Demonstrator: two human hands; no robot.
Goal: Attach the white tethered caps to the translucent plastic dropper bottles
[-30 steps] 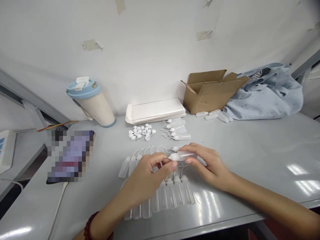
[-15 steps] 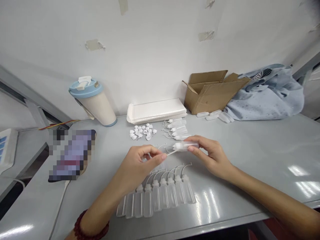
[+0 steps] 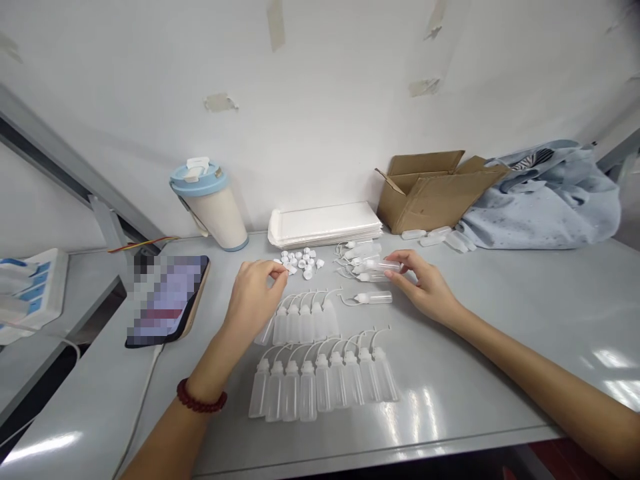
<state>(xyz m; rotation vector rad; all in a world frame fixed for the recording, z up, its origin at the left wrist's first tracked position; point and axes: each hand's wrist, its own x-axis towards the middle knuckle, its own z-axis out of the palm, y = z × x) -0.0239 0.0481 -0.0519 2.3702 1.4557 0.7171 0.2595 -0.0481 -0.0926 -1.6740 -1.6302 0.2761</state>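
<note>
At the left edge of a pile of small white caps [image 3: 309, 273], my left hand [image 3: 257, 290] is closed, thumb and forefinger pinched on a white cap [image 3: 291, 270]. My right hand [image 3: 425, 283] grips the base end of a clear plastic squeeze bottle [image 3: 377, 265] between thumb and fingers; the bottle lies among several similar ones with tethered tips. Just below it, a single bottle [image 3: 377, 298] rests on its side. Nearer to me lie two rows of bottles with curved straps, a back row [image 3: 306, 323] and a front row [image 3: 324, 383].
A stack of white envelopes [image 3: 325, 223] lies against the wall, beside an open cardboard box [image 3: 430, 200]. Loose bottle bodies [image 3: 435, 235] and a grey-blue cloth [image 3: 545, 207] are at the right. On the left stand a tumbler [image 3: 215, 207] and a phone [image 3: 170, 300] with its cable.
The bottle that both hands held together now lies on the table. My left hand has moved up-left to the caps, and my right hand has moved to another bottle in the cluster.
</note>
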